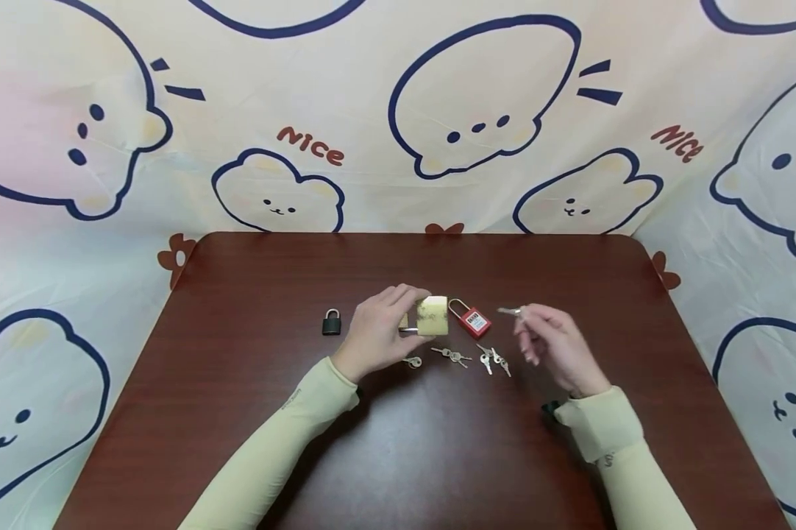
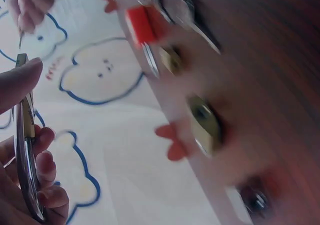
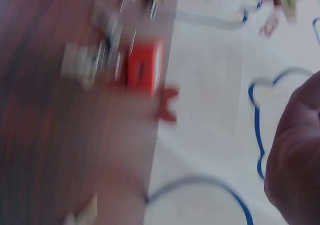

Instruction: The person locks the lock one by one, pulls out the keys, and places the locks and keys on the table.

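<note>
My left hand (image 1: pixel 378 327) grips a large brass padlock (image 1: pixel 432 316) above the table. Its steel shackle (image 2: pixel 27 175) runs along my fingers in the left wrist view. To the right, my right hand (image 1: pixel 562 350) pinches a key (image 1: pixel 509 311) between thumb and fingers, its blade pointing left toward the padlock, apart from it. Between the hands lies a red padlock (image 1: pixel 474 322) with a white label. Several loose keys (image 1: pixel 451 356) lie nearer me, with another pair of keys (image 1: pixel 494 360) to their right. The right wrist view is blurred.
A black padlock (image 1: pixel 331 322) stands left of my left hand. Two brass padlocks show on the table in the left wrist view, a larger brass padlock (image 2: pixel 205 125) and a smaller brass padlock (image 2: pixel 171 60). A patterned curtain (image 1: pixel 371 88) hangs behind the brown table (image 1: pixel 272 272).
</note>
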The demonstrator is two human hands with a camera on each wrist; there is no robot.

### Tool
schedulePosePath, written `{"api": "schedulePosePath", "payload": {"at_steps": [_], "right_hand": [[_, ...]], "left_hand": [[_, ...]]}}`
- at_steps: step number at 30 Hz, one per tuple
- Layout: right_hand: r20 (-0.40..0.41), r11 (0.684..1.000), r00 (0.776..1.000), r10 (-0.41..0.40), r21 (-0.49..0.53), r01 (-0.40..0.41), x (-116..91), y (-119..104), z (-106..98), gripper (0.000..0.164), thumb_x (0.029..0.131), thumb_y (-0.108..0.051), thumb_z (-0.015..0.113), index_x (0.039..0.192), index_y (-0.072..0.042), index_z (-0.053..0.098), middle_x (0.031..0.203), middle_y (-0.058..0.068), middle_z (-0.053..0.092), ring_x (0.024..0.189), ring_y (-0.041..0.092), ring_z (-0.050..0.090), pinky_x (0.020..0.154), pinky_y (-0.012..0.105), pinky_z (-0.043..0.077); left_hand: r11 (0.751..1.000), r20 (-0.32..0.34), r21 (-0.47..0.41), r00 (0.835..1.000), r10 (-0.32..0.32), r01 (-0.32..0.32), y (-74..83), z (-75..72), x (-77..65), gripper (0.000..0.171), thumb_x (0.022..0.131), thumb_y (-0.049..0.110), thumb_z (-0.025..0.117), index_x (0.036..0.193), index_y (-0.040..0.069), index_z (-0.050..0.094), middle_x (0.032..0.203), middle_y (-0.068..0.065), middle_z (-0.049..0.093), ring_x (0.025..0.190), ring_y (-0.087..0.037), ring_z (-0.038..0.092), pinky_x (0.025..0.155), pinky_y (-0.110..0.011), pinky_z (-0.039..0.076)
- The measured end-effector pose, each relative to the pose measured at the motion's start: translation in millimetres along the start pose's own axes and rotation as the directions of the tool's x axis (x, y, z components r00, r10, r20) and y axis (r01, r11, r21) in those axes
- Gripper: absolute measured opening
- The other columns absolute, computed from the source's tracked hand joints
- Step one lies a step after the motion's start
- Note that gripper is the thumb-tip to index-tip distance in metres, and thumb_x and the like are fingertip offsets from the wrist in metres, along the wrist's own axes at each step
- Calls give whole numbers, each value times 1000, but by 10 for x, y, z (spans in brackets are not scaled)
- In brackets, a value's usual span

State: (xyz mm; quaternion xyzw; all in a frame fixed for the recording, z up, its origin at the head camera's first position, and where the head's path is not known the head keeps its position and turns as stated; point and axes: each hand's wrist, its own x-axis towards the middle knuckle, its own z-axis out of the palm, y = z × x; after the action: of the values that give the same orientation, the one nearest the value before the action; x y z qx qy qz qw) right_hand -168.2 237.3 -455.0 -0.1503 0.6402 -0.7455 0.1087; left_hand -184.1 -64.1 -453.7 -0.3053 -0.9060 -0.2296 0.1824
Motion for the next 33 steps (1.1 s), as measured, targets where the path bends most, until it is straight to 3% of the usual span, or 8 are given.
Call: {"api": "schedulePosePath", "payload": {"at_steps": [3, 6, 13, 17, 21, 25, 30, 33], "right_hand": [[-98, 993, 995, -3, -121, -9, -65, -71, -205, 31, 104, -14, 46, 85, 6, 61, 60, -4, 59, 46, 10, 51, 38, 17, 45], [-150, 945, 988, 23, -321, -70, -98, -122, -348, 37, 103, -22, 49, 89, 10, 59, 62, -1, 58, 48, 15, 53, 39, 24, 47], [-231, 708, 966, 113, -664, -241, -260, -124, -725, 44, 105, -36, 43, 94, 2, 63, 68, 12, 60, 55, 21, 59, 44, 35, 51], [-252, 584, 956, 152, -757, -292, -401, -74, -996, 43, 105, -36, 42, 99, -1, 66, 75, 15, 63, 58, 19, 61, 47, 33, 53], [-290, 491, 946, 143, -809, -322, -531, -23, -1207, 37, 104, -33, 46, 99, -3, 68, 77, 14, 67, 59, 16, 61, 50, 32, 55], [-306, 438, 940, 149, -832, -341, -614, 33, -1315, 28, 102, -25, 52, 104, -1, 68, 76, 11, 70, 60, 14, 62, 54, 29, 56], [-285, 435, 938, 197, -832, -344, -636, 89, -1358, 28, 99, -25, 57, 113, -4, 68, 81, 11, 72, 62, 15, 63, 56, 31, 56], [-284, 403, 934, 217, -845, -351, -639, 100, -1388, 31, 97, -30, 60, 115, -6, 69, 85, 12, 73, 64, 15, 64, 59, 33, 54]], "left_hand": [[999, -9, 16, 999, -41, 41, -81, -18, -42, 60, 71, 43, 83, 122, 22, 60, 106, 8, 65, 90, -9, 55, 68, -34, 54], [999, -17, 17, 999, -39, 39, -114, -29, -74, 59, 70, 42, 83, 121, 21, 61, 106, 7, 65, 91, -10, 56, 69, -34, 54], [1000, -14, 16, 1000, -15, 15, -83, -20, -63, 60, 71, 42, 82, 122, 21, 60, 106, 7, 65, 91, -10, 56, 68, -34, 54], [1000, -20, 16, 1000, -7, 7, -62, -19, -45, 61, 70, 41, 83, 122, 21, 61, 106, 7, 65, 91, -10, 56, 67, -34, 54], [1000, -7, 14, 1000, 5, -5, -42, 1, -31, 61, 70, 41, 83, 122, 20, 61, 107, 7, 65, 90, -10, 56, 68, -34, 55], [1000, 15, 4, 1000, 18, -18, -10, 31, -16, 61, 70, 40, 83, 123, 20, 60, 106, 8, 65, 87, -10, 55, 68, -33, 54], [1000, 19, -19, 1000, 22, -21, 25, 38, -14, 63, 68, 39, 85, 123, 22, 60, 105, 8, 65, 85, -9, 54, 65, -33, 54], [999, 17, -32, 1000, 19, -18, 47, 27, -17, 63, 67, 39, 86, 123, 22, 60, 104, 8, 65, 84, -8, 53, 64, -33, 53]]}}
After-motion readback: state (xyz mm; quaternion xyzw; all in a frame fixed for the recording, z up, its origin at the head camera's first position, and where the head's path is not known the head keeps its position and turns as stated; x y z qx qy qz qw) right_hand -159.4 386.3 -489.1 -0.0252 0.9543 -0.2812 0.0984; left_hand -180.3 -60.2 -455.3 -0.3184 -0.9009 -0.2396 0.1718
